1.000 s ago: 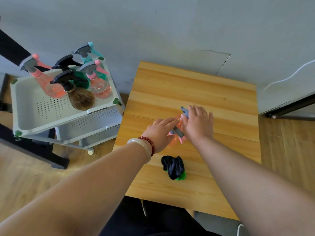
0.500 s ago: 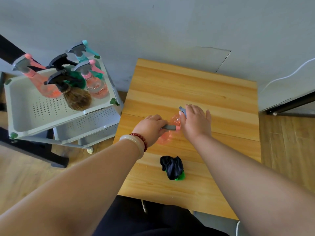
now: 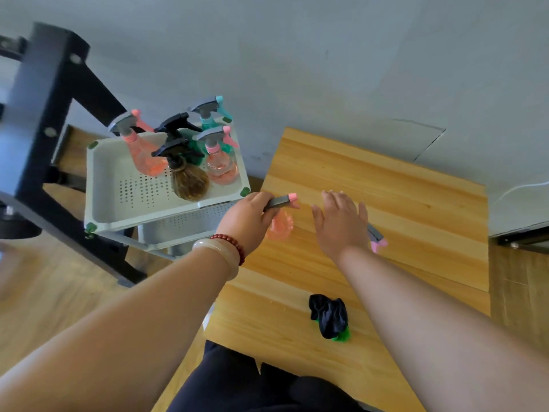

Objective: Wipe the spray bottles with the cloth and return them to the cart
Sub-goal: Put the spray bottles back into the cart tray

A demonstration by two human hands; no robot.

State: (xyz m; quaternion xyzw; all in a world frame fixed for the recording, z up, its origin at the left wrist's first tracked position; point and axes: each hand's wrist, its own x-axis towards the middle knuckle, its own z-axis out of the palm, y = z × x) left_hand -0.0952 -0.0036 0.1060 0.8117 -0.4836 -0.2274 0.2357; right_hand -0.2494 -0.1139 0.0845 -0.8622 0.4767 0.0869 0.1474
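Fingers (image 3: pixel 263 200) of the left hand (image 3: pixel 248 217) grip the head of a pink spray bottle (image 3: pixel 280 228) at the worktop (image 3: pixel 386 188) edge beside the cart (image 3: pixel 95 185). Right hand (image 3: pixel 341 224) spread, holding nothing. Recommend setting it upright in free tray space. Second bottle (image 3: pixel 375 237) largely hidden behind the right hand; cloth (image 3: pixel 328 318) lies apart.

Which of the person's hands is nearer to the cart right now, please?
Left. The left hand, gripping a pink spray bottle, is right beside a corner of the cart; the right hand is open farther right, over the table.
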